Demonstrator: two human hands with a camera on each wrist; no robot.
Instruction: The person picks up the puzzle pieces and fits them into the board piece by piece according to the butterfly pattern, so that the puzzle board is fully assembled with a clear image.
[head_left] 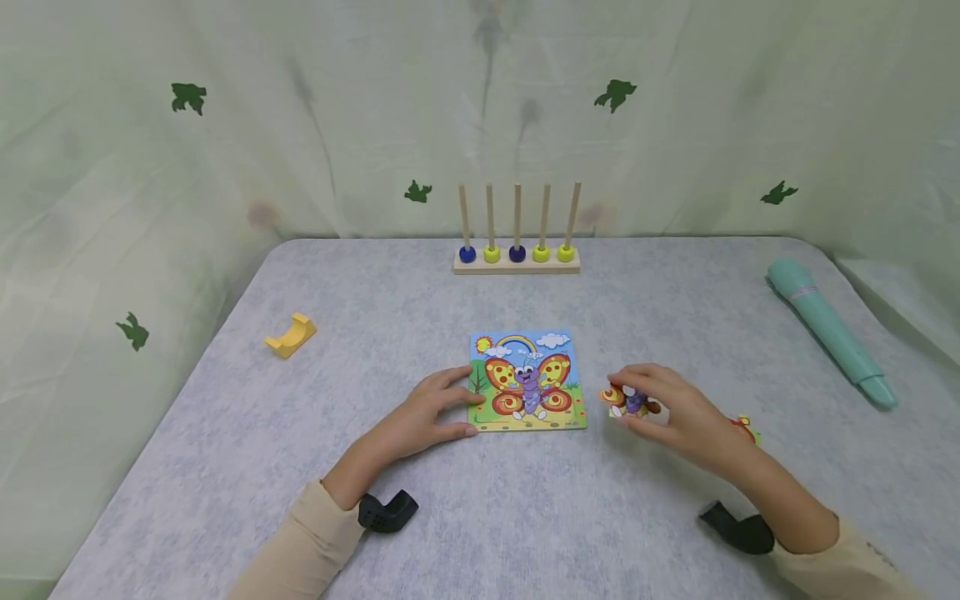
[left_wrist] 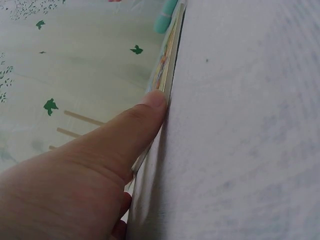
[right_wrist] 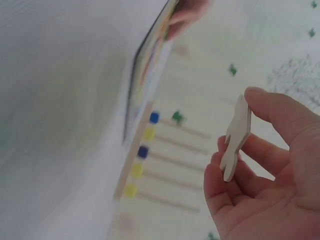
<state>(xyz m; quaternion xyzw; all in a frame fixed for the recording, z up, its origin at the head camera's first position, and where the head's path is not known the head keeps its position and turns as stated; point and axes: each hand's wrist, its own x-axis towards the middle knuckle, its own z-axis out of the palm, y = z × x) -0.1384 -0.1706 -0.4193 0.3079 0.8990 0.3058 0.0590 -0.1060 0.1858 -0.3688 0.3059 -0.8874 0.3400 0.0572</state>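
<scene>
A square puzzle board (head_left: 527, 367) with a printed butterfly, rainbow and sun lies flat on the table. My left hand (head_left: 422, 419) rests at its left edge, fingertips over the rim; in the left wrist view the thumb (left_wrist: 135, 122) lies along the board's side. To the right of the board, my right hand (head_left: 678, 417) pinches a butterfly-patterned puzzle piece (head_left: 633, 403) between thumb and fingers. The right wrist view shows this piece's plain wooden back (right_wrist: 237, 137), held clear of the table. Another colourful piece (head_left: 745, 428) lies partly hidden behind the right forearm.
A wooden peg stand (head_left: 517, 267) with blue and yellow beads stands at the back edge. On the left lies a yellow curved block (head_left: 291, 336). A teal tapered stick-like object (head_left: 832, 332) lies at the right. Patterned cloth (head_left: 375, 108) hangs behind the table.
</scene>
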